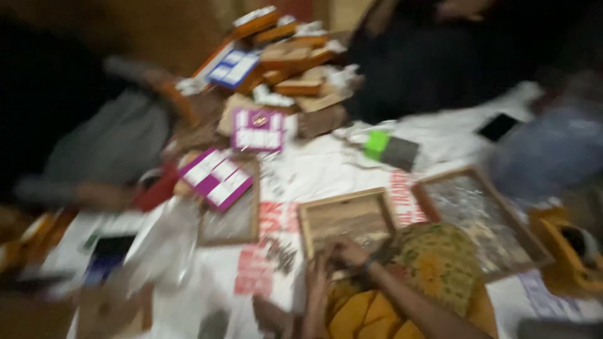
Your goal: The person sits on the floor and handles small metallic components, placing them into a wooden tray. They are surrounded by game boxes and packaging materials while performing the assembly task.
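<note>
Head view (strongly blurred): both hands meet at the lower edge of a shallow wooden frame tray [347, 218] at 6 o'clock on the paper-covered floor [326, 166]. The right hand [349, 252] curls its fingers on the tray's rim; the left hand [316, 271] lies just beside, its grip indiscernible. A second tray [483, 216] lies at 4 o'clock, purple-and-white boxes [217, 177] at 10 o'clock.

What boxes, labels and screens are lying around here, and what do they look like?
Purple and white flat box: left of centre, tilted rectangle.
Purple and white card: centre, facing up against the pile.
Blue and white box: top of pile.
Dark phone: upper right, black rectangle.
Dark screen: lower left.
Green and grey packet: centre right.
</note>
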